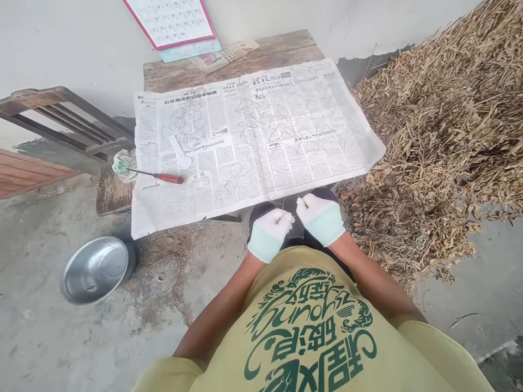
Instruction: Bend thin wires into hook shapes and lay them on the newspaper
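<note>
Both my hands wear white gloves and meet just below the near edge of a newspaper (pixel 245 141) spread over a low wooden table (pixel 261 54). My left hand (pixel 269 231) is closed in a pinch on a thin wire (pixel 283 206). My right hand (pixel 321 216) is closed too, pinching the same wire close beside the left. Several bent wire shapes (pixel 192 117) lie on the newspaper. A screwdriver with a red handle (pixel 163 177) rests at the paper's left edge.
A metal bowl (pixel 96 269) sits on the concrete floor at the left. A large heap of dry straw (pixel 441 125) fills the right. A wooden frame (pixel 69 122) leans at the left wall, and a calendar (pixel 171 22) hangs above the table.
</note>
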`<action>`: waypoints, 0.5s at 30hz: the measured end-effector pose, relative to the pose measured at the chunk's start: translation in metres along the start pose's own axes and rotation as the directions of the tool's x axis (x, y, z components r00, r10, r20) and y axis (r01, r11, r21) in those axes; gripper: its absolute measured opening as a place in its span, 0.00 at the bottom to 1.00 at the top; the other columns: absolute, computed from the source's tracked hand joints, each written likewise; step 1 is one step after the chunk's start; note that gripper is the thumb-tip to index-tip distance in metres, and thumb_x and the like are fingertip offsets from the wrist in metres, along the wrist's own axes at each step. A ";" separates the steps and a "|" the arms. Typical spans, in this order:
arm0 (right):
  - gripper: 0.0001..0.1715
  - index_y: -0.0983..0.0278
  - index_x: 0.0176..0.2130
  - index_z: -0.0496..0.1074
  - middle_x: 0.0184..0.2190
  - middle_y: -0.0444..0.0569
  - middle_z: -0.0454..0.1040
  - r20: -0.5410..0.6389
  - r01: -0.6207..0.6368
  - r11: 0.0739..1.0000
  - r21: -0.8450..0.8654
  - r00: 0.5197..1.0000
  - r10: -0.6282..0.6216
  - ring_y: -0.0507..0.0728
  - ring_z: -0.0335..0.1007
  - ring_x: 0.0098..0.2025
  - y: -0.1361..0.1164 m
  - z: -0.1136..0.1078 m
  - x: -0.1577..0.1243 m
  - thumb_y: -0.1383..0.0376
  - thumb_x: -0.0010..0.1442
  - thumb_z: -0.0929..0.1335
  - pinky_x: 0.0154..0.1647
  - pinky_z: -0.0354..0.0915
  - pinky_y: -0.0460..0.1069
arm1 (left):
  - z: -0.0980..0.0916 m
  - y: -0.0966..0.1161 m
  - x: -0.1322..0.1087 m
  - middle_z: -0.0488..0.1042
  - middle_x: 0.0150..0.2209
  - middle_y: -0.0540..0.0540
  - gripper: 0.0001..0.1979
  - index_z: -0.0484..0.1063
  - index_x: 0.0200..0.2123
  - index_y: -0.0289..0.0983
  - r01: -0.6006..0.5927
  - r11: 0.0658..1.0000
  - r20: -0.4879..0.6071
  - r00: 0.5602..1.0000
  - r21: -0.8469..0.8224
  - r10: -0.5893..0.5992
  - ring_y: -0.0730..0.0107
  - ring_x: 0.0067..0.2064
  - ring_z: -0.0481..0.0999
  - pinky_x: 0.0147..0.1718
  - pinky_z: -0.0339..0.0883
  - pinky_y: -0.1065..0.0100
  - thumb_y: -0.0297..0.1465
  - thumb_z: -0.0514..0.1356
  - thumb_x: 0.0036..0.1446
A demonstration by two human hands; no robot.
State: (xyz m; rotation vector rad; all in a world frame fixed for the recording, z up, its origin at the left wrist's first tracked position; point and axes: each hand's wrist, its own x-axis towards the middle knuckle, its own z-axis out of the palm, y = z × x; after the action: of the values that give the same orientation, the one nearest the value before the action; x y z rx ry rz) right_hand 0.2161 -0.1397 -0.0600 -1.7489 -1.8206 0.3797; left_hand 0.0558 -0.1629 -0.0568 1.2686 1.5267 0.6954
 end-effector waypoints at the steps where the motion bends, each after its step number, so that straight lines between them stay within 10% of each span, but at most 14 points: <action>1: 0.25 0.58 0.21 0.57 0.16 0.46 0.64 -0.010 -0.005 1.000 0.015 1.000 0.005 0.53 0.55 0.20 -0.001 0.001 0.000 0.58 0.67 0.65 0.27 0.47 0.52 | 0.000 0.000 0.000 0.78 0.26 0.49 0.12 0.76 0.29 0.39 0.012 1.000 0.009 1.000 -0.017 -0.012 0.68 0.29 0.76 0.35 0.71 0.67 0.37 0.58 0.62; 8: 0.21 0.59 0.25 0.68 0.17 0.42 0.71 0.209 -0.280 0.821 0.498 0.957 0.200 0.52 0.65 0.21 -0.003 -0.004 -0.006 0.57 0.69 0.63 0.28 0.61 0.48 | -0.003 0.009 -0.001 0.71 0.20 0.52 0.11 0.71 0.25 0.38 0.073 0.993 0.144 0.988 -0.091 -0.059 0.73 0.22 0.66 0.25 0.62 0.70 0.36 0.59 0.57; 15: 0.10 0.62 0.34 0.76 0.21 0.41 0.75 0.449 -0.404 0.542 0.737 0.892 0.055 0.51 0.66 0.22 0.007 -0.022 -0.002 0.61 0.63 0.67 0.29 0.65 0.48 | -0.007 0.000 0.000 0.65 0.16 0.53 0.12 0.67 0.22 0.39 0.188 0.926 0.350 0.934 -0.327 -0.066 0.74 0.20 0.64 0.23 0.56 0.69 0.35 0.59 0.57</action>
State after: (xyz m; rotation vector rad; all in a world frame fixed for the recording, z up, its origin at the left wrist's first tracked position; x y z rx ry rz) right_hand 0.2348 -0.1449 -0.0472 -1.2468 -1.2320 1.5147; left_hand 0.0490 -0.1619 -0.0542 0.9444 1.1323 0.6021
